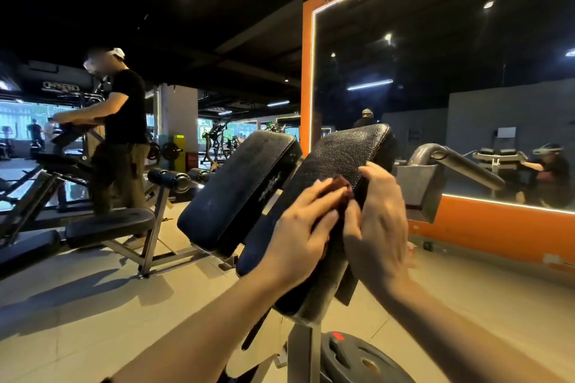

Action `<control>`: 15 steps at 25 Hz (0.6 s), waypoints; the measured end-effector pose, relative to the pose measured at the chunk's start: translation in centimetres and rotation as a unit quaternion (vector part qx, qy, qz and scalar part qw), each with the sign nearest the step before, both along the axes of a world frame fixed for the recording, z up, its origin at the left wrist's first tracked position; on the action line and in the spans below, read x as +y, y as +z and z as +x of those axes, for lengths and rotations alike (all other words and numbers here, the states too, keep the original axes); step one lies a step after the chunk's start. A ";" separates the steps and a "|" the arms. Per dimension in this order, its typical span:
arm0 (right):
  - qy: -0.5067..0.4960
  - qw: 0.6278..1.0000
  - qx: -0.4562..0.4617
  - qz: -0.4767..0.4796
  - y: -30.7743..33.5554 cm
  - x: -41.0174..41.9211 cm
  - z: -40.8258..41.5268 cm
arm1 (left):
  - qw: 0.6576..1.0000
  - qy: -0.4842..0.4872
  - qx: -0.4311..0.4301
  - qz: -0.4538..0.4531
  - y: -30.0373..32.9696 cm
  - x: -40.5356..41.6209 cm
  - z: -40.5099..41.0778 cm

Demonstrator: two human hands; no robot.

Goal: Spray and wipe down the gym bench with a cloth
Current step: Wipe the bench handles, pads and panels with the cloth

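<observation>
A: Biggest first?
B: Mirror (451, 102) far right, orange-framed. Then two black tilted pads: left pad (239, 193), right pad (323, 183), near centre.
A: Hands?
B: Left hand (301, 236) flat, pressing cloth (340, 188) onto right pad. Right hand (378, 221) curled over that pad's right edge, touching cloth.

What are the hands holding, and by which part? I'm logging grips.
The left hand presses the cloth flat against the right pad. The right hand pinches the cloth's lower right edge.
</observation>
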State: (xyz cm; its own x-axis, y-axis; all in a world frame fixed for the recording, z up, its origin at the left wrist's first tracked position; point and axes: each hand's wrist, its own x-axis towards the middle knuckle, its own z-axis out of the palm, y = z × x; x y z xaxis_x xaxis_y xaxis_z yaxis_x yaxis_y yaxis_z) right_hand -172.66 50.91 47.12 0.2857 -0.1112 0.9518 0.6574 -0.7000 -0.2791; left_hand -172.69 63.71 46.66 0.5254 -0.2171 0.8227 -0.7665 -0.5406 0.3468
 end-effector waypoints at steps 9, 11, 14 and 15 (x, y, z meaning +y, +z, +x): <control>0.095 0.995 0.002 0.006 -4.2 3.5 0.8 | 0.998 0.015 0.036 -0.053 -4.2 3.7 -1.3; 0.107 0.994 -0.012 0.013 -4.3 3.7 1.0 | 0.998 -0.013 0.053 -0.037 -4.9 5.4 -1.6; 0.108 0.994 -0.020 0.018 -4.3 3.7 1.1 | 0.978 0.113 0.130 -0.117 -3.8 6.5 0.3; 0.107 0.994 -0.021 0.017 -4.3 3.6 1.1 | 0.974 0.129 0.136 -0.128 -4.0 6.1 0.1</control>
State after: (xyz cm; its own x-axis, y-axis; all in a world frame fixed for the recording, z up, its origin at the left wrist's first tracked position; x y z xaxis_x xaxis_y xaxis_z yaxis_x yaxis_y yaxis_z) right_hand -171.52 54.51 42.81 0.2661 -0.0848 0.9602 0.8024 -0.5326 -0.2694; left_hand -172.55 69.79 42.67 0.7410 0.1453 0.6556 -0.4777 -0.5721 0.6667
